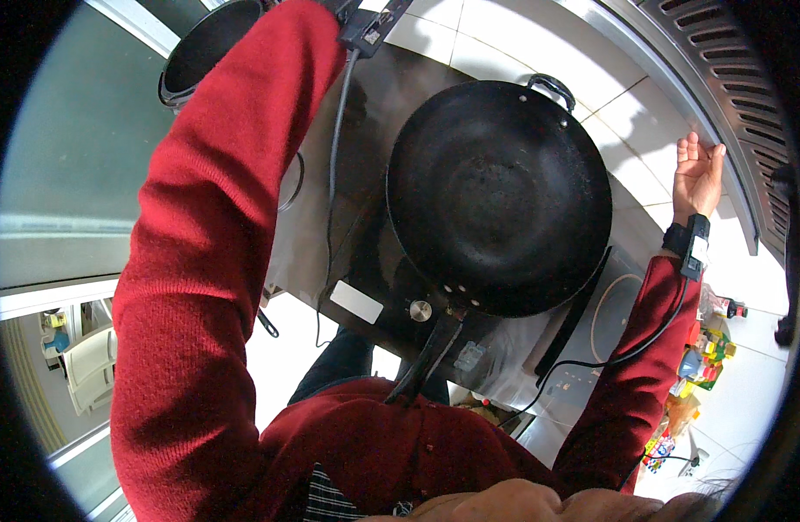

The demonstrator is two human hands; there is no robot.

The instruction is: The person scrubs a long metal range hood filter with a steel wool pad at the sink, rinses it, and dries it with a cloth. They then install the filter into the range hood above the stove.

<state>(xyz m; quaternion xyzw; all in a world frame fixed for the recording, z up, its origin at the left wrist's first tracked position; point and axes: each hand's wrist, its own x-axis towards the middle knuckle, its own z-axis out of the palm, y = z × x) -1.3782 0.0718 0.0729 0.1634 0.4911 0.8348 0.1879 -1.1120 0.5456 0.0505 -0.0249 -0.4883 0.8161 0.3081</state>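
A large black wok (pixel 497 196) sits on the dark cooktop, its long handle pointing toward my body and a small loop handle at the far side. My right hand (pixel 697 179) is raised at the right, near the metal edge of the range hood, fingers somewhat curled with nothing seen in them. A strapped device with a cable is on that wrist. My left arm reaches up past the top edge, so my left hand is out of view. A black pot (pixel 210 52) stands partly behind the left sleeve. A round metal knob (pixel 420 310) is on the cooktop's front.
The slotted range hood (pixel 732 85) curves along the upper right. Bottles and colourful packages (pixel 706 355) stand at the right by the white tiled wall. Cables hang from both forearms, one crossing left of the wok. A glass panel (pixel 67 169) is at the left.
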